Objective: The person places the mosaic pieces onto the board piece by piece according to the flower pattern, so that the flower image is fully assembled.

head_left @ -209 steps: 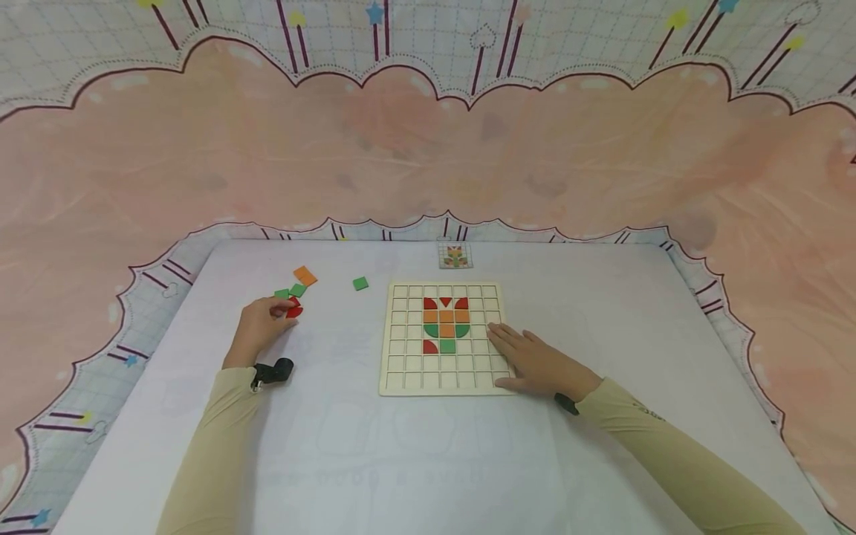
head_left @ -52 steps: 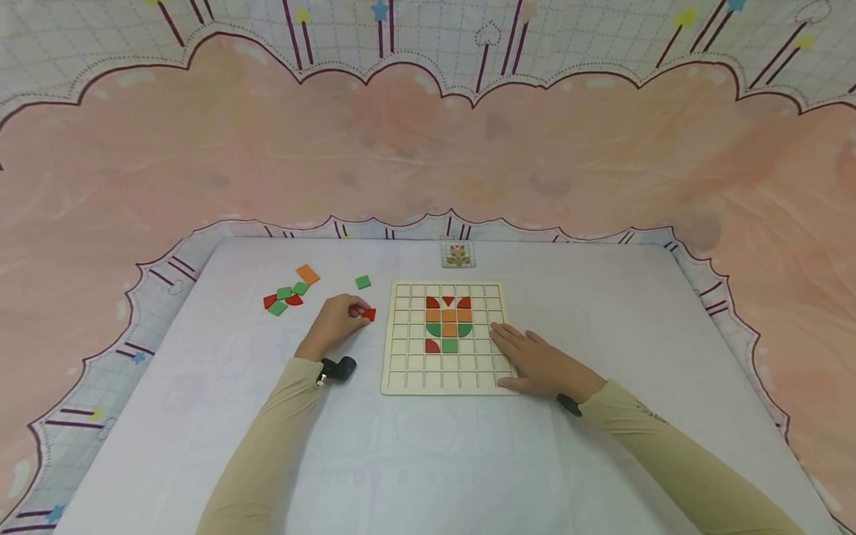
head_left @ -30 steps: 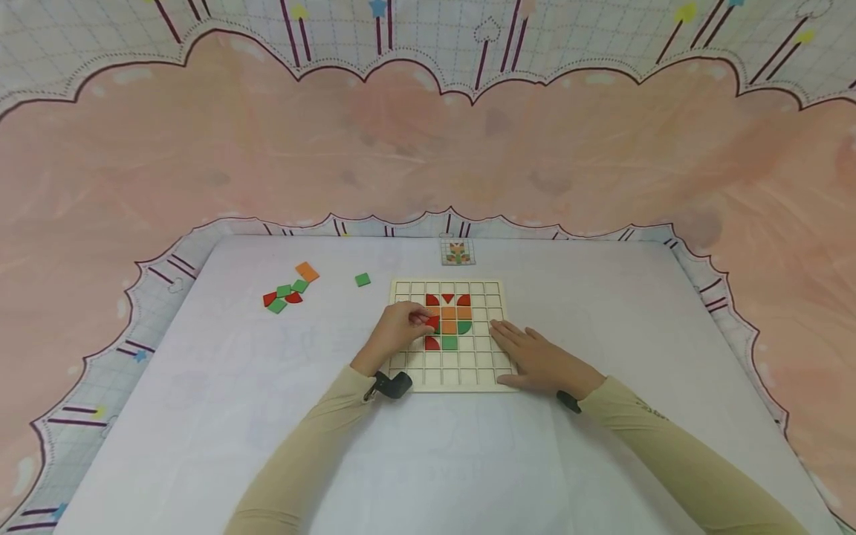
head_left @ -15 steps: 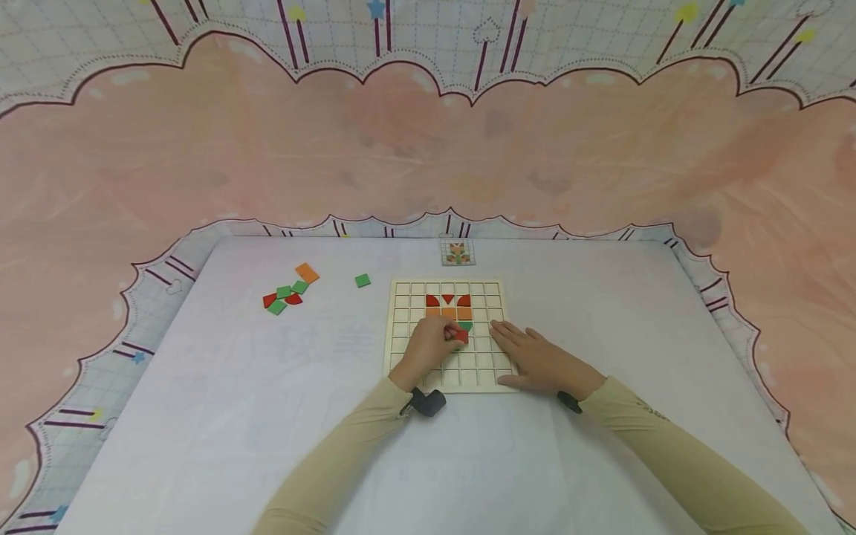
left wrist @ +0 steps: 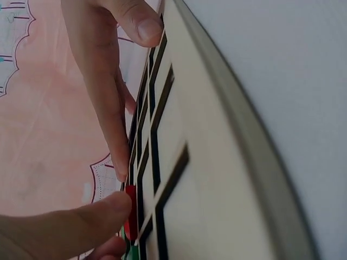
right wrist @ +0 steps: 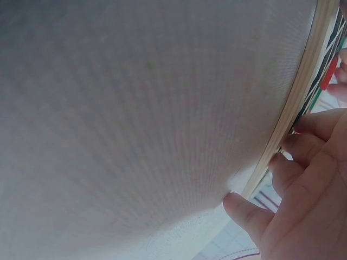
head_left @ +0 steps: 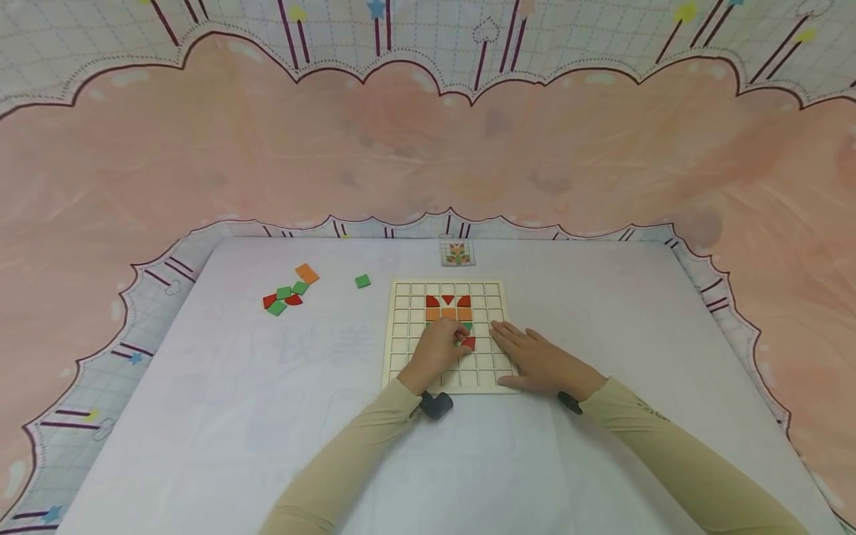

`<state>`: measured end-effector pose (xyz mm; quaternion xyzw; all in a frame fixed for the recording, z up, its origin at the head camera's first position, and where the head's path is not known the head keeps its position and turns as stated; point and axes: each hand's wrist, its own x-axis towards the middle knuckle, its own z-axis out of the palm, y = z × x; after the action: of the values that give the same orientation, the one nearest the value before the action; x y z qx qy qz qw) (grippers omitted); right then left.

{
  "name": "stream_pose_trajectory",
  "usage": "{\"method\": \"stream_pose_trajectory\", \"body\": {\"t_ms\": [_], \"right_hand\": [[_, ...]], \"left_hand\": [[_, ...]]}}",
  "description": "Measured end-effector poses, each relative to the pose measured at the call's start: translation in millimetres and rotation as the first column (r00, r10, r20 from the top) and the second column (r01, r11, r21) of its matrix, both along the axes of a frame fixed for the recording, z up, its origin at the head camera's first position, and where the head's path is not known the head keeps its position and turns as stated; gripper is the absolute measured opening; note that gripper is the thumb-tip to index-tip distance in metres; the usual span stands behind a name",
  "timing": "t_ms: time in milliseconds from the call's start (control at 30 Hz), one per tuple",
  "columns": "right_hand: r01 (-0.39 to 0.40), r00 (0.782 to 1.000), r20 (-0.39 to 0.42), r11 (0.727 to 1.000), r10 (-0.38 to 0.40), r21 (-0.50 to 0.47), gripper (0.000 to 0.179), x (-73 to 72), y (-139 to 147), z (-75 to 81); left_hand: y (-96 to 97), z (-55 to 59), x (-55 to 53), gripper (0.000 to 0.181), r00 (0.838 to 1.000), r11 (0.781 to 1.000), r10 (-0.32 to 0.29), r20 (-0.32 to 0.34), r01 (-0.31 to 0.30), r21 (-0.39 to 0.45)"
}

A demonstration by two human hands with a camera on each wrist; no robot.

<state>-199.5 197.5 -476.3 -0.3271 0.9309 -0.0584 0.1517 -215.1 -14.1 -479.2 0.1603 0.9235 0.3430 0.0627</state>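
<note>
My left hand point(head_left: 438, 349) is over the wooden grid board point(head_left: 405, 375), pinching a red quarter-round tile point(head_left: 470, 342) between thumb and fingers. In the left wrist view that red tile point(left wrist: 132, 214) stands at the thumb tip, at the board's surface. Red, orange and green tiles sit in the grid, with a row of orange tiles point(head_left: 449, 313) under the red ones; my left hand hides some of the lower tiles. My right hand point(head_left: 535, 364) lies with fingers extended on the board's right edge. From the right wrist view, its fingers point(right wrist: 306, 149) touch that edge.
Loose tiles lie on the white table at left: an orange tile point(head_left: 307, 273), several green ones including a green square point(head_left: 277, 307), and red pieces such as a red tile point(head_left: 293, 300). A separate green tile point(head_left: 362, 281) lies nearer the board. Behind it is a small pattern card point(head_left: 458, 253).
My left hand has carried the red tile from the loose pieces rightward onto the board, just below the right green tile. The right hand has stayed on the board's edge.
</note>
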Motion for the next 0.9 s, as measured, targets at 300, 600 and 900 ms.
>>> {"method": "stream_pose_trajectory", "body": {"t_ms": [300, 600, 900], "right_hand": [[-0.020, 0.999, -0.029, 1.000, 0.019, -0.008, 0.085, -0.5, 1.8, -4.0], [-0.014, 1.000, -0.016, 1.000, 0.014, -0.013, 0.086, -1.0, 0.8, -3.7], [-0.019, 1.000, -0.021, 1.000, 0.018, -0.023, 0.085, -0.8, 1.6, -3.5]], "left_hand": [[-0.8, -1.4, -3.7, 0.024, 0.996, 0.996, -0.086, -0.015, 0.086, -0.020], [-5.9, -1.7, -1.1, 0.027, 0.999, 0.999, -0.042, -0.005, 0.042, -0.019], [-10.2, -1.0, 0.4, 0.016, 1.000, 0.999, -0.019, 0.009, 0.020, -0.042]]}}
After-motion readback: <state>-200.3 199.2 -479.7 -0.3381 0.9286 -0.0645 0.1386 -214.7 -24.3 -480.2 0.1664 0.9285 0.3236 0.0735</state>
